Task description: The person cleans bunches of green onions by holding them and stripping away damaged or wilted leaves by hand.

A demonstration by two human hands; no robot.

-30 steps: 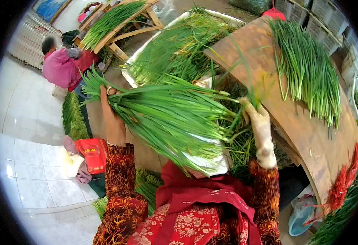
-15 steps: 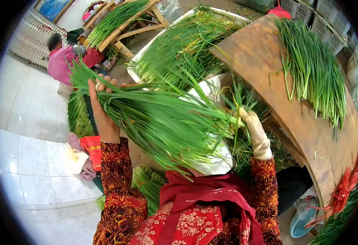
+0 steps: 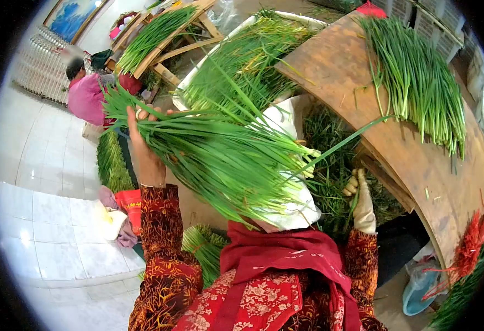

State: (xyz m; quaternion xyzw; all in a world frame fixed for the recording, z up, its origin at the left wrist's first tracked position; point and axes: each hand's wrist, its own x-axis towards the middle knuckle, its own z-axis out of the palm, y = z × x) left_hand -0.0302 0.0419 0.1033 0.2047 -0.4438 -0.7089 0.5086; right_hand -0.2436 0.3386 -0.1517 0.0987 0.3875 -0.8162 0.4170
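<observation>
A large bunch of garlic chives [image 3: 214,149] lies slanted across my lap, leaf tips at the upper left and pale stem ends at the right. My left hand [image 3: 145,138], bare with a ring, is closed around its leafy end. Lower right of the stem ends, my right hand [image 3: 359,193], in a pale glove, hangs over a heap of loose green trimmings [image 3: 330,149]. Its fingers are curled, and whether anything is in them is hidden. One long leaf sticks out from the bunch towards the board. White cloth [image 3: 286,118] shows under the stems.
A curved wooden board [image 3: 330,60] on my right carries a row of chives [image 3: 418,83] and red ties [image 3: 471,243]. Ahead stands a white-rimmed container [image 3: 184,83] heaped with chives. Another person [image 3: 87,99] sits at the upper left near a wooden rack [image 3: 159,55].
My right hand has left the stem ends and moved down and slightly right over the trimmings. My left hand keeps the bunch nearly in place.
</observation>
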